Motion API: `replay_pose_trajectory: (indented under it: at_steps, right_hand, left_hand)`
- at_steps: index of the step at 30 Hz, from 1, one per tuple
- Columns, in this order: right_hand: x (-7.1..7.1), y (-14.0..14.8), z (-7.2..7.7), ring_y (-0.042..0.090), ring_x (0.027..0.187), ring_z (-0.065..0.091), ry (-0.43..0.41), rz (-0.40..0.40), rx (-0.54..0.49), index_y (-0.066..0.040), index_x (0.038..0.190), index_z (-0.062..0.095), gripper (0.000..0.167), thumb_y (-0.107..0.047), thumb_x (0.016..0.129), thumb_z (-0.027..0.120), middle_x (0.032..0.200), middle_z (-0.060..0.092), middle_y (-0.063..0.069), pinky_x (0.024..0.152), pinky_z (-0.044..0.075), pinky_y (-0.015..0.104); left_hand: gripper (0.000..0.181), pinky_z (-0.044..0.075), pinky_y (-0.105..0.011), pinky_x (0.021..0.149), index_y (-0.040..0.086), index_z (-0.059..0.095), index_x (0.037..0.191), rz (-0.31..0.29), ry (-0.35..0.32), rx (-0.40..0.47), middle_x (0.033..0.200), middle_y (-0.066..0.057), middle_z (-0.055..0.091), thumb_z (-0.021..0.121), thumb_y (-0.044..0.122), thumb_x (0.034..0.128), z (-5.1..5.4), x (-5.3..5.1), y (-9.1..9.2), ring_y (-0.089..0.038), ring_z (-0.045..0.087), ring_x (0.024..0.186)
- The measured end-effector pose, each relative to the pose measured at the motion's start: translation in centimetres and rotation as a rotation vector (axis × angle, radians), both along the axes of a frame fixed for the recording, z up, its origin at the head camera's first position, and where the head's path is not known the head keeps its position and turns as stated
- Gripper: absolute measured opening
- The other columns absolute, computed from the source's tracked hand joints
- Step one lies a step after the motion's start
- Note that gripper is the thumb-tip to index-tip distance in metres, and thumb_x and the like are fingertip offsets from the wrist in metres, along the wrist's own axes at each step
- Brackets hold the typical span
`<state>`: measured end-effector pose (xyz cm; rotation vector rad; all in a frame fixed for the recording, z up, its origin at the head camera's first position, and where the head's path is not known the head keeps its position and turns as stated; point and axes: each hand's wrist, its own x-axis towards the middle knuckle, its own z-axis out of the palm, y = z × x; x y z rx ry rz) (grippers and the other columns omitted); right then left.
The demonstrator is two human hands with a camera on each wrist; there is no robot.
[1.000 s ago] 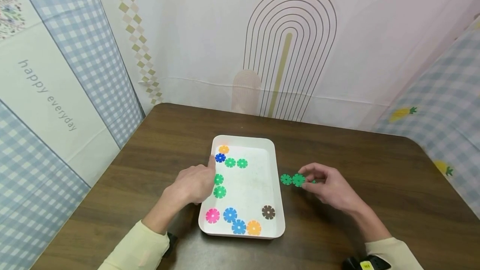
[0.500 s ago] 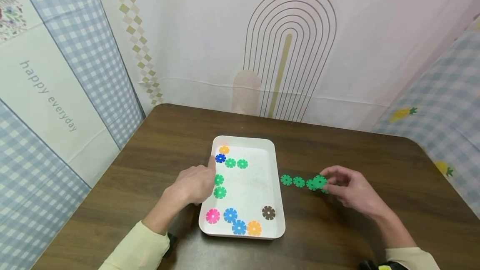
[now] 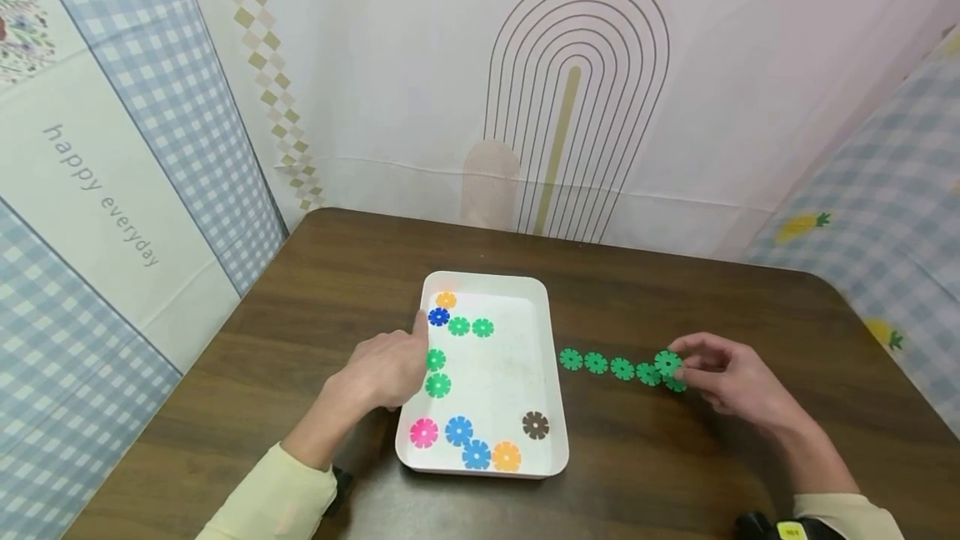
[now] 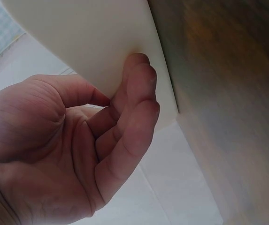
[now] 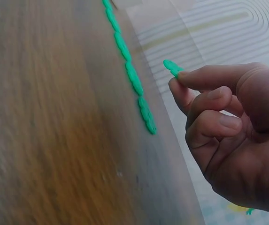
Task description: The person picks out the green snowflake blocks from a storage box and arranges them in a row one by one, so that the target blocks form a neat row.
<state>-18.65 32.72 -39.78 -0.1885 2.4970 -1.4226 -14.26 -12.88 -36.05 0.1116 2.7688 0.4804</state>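
My right hand [image 3: 731, 373] pinches a green snowflake disc [image 3: 667, 363] between thumb and finger, above the right end of a row of green discs. In the right wrist view the held disc [image 5: 172, 67] is apart from the row [image 5: 134, 78] lying flat on the table. The row starts beside the tray with a green disc [image 3: 571, 359] and runs right; its last disc [image 3: 675, 385] is partly hidden by the held one. My left hand [image 3: 386, 369] holds the left side of the white tray [image 3: 551, 365]; its fingers lie against the outer wall [image 4: 92, 42].
Inside the tray lie several more discs: green [image 3: 483, 328], dark blue [image 3: 438, 317], orange [image 3: 506, 456], pink [image 3: 423, 432], light blue [image 3: 476, 454] and brown [image 3: 536, 425]. The brown wooden table [image 3: 360, 265] ends at a patterned cloth [image 3: 375, 90] behind.
My right hand has moved right along the row with a green disc in its fingers, uncovering more of the row. The left hand and tray have stayed in place.
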Motion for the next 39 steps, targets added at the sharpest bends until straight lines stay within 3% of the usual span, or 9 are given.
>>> replay_pose_trajectory:
  at_steps: [8, 18, 39]
  right_hand:
    - [-0.6, 2.2, -0.3, 0.011, 0.054, 0.045, -0.006, -0.039, 0.022, -0.007, 0.131, 0.062, 0.034, -0.018, 0.101, 0.074, 0.091, 0.073, 0.000, 0.046, 0.039, 0.033]
    - [-0.7, 4.1, -0.8, 0.011, 0.053, 0.044, -0.042, -0.001, 0.073, 0.000, 0.132, 0.057, 0.037, -0.016, 0.102, 0.071, 0.090, 0.070, 0.004, 0.046, 0.039, 0.032]
    - [-0.3, 4.7, -1.3, 0.011, 0.057, 0.047, -0.061, 0.002, 0.192, 0.003, 0.134, 0.058, 0.041, -0.015, 0.100, 0.072, 0.091, 0.063, 0.007, 0.049, 0.044, 0.030]
  left_hand:
    - [0.082, 0.040, -0.032, 0.057, -0.002, 0.013, 0.168, -0.009, 0.004, -0.008, 0.078, -0.008, 0.055, 0.060, 0.021, 0.1045, 0.1, -0.1, -0.1, -0.023, 0.053, 0.061]
    - [0.080, 0.039, -0.031, 0.056, -0.002, 0.015, 0.167, -0.021, 0.009, -0.031, 0.076, -0.009, 0.055, 0.060, 0.018, 0.1040, 0.1, -0.1, -0.1, -0.023, 0.053, 0.059]
    - [0.080, 0.038, -0.031, 0.055, -0.002, 0.015, 0.167, -0.024, 0.015, -0.031, 0.076, -0.009, 0.055, 0.060, 0.017, 0.1038, -0.1, -0.1, 0.1, -0.022, 0.052, 0.057]
